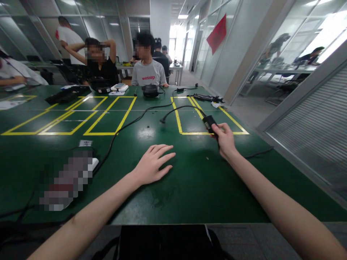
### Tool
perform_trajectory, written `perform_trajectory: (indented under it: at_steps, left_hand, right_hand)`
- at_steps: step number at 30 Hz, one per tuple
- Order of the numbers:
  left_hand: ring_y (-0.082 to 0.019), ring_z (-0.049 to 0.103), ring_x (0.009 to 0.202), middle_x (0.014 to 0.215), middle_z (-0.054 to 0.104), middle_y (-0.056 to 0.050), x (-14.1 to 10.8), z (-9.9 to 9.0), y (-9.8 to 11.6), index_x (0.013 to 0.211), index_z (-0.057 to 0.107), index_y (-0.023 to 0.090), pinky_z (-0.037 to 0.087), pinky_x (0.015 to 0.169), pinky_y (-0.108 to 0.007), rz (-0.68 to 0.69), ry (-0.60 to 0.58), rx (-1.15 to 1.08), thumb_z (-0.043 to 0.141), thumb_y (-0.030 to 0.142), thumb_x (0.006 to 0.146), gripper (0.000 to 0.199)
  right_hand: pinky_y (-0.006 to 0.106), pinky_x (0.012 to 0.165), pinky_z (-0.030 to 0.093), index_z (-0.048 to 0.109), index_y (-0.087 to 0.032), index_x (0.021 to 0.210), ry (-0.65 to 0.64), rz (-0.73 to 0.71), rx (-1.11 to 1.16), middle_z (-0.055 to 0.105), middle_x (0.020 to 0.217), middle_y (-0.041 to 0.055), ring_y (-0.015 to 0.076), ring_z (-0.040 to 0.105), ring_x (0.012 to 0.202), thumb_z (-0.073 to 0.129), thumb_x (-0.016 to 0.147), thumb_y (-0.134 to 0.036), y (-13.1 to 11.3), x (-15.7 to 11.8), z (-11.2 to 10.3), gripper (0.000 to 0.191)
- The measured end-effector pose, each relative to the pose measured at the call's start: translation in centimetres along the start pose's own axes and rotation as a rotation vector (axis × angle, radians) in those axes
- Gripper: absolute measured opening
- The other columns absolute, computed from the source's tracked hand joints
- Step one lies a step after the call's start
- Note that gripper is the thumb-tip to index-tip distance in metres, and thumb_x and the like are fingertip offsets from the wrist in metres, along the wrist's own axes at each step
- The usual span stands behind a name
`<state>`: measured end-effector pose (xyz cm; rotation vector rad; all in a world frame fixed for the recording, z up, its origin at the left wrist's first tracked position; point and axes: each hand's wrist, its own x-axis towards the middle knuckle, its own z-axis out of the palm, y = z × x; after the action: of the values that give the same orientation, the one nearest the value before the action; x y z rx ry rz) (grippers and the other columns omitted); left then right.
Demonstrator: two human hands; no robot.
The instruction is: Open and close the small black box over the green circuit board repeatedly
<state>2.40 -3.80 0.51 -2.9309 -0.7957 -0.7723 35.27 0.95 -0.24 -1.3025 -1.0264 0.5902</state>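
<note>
My right hand (225,140) grips one end of a black power adapter (209,122), holding it a little above the green table (189,195). From the adapter's far end a thin black cable (184,107) arches left to a small plug (162,121). More black cable (260,153) runs along the tabletop to the right of my right wrist. Palm down, with fingers spread, my left hand (154,164) is over the table and holds nothing. I cannot tell whether its fingertips touch the surface.
Yellow tape (146,133) outlines rectangles across the table. On the left lies a blurred-out object (67,180), with a long black cord (111,144) running past it. A black headset (150,91) and a folded tripod (207,98) rest at the far edge. Two people sit opposite.
</note>
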Motion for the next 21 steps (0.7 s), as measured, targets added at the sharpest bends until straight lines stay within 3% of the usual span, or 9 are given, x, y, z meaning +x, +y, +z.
perform_trajectory:
  at_steps: [2,5,7,10,15,17,21]
  left_hand:
    - [-0.032,0.052,0.136,0.151,0.055,-0.016,0.0,0.1,0.0,0.133,0.065,0.02,0.047,0.109,-0.052,-0.007,-0.016,-0.026,0.059,0.029,0.1,0.035]
    - [-0.033,0.052,0.136,0.151,0.055,-0.016,0.1,0.2,0.1,0.13,0.067,0.021,0.048,0.109,-0.055,-0.029,-0.023,-0.056,0.061,0.028,0.098,0.033]
    - [-0.033,0.053,0.135,0.15,0.056,-0.015,0.1,0.2,0.0,0.128,0.069,0.022,0.049,0.108,-0.056,-0.039,-0.034,-0.067,0.059,0.026,0.099,0.031]
    - [-0.032,0.054,0.133,0.148,0.058,-0.015,0.0,0.4,-0.1,0.123,0.071,0.021,0.05,0.107,-0.054,-0.039,-0.04,-0.077,0.057,0.025,0.1,0.027]
    - [-0.031,0.055,0.132,0.145,0.06,-0.015,-0.1,0.5,-0.2,0.12,0.072,0.018,0.05,0.106,-0.051,-0.048,-0.073,-0.113,0.061,0.026,0.099,0.025]
    - [-0.03,0.056,0.132,0.144,0.061,-0.014,-0.1,0.4,-0.1,0.119,0.072,0.019,0.05,0.107,-0.051,-0.057,-0.104,-0.131,0.062,0.026,0.098,0.024]
    - [-0.029,0.056,0.132,0.143,0.062,-0.013,-0.1,0.2,0.1,0.119,0.072,0.021,0.049,0.107,-0.051,-0.073,-0.144,-0.155,0.061,0.026,0.099,0.023]
  right_hand:
    - [0.03,0.06,0.051,0.039,-0.027,0.083,0.232,-0.096,-0.048,0.062,0.079,-0.0001,0.0177,0.06,0.067,0.067,0.071,-0.07,0.7,1.9,-1.8,0.053]
    - [0.034,0.065,0.052,0.044,-0.026,0.085,0.332,-0.245,-0.287,0.063,0.085,0.0039,0.0214,0.062,0.074,0.062,0.076,-0.066,1.8,3.3,-4.5,0.044]
    - [0.037,0.071,0.052,0.049,-0.025,0.084,0.271,-0.257,-0.496,0.066,0.087,0.0065,0.0243,0.063,0.081,0.063,0.077,-0.059,2.5,3.6,-5.8,0.038]
    - [0.038,0.073,0.049,0.053,-0.025,0.079,0.108,-0.146,-0.748,0.068,0.085,0.0079,0.0267,0.063,0.081,0.067,0.074,-0.052,3.3,3.6,-6.7,0.031]
    - [0.038,0.075,0.049,0.059,-0.024,0.083,-0.099,-0.144,-0.817,0.072,0.092,0.0087,0.0277,0.064,0.085,0.069,0.073,-0.048,3.7,3.8,-6.8,0.028]
    - [0.038,0.077,0.049,0.06,-0.024,0.084,-0.11,-0.159,-0.821,0.072,0.092,0.0084,0.0279,0.065,0.086,0.068,0.074,-0.048,3.7,4.1,-6.9,0.028]
    - [0.038,0.073,0.048,0.058,-0.024,0.081,0.0,-0.125,-0.932,0.07,0.088,0.0097,0.0287,0.063,0.083,0.07,0.075,-0.046,3.9,5.2,-7.2,0.026]
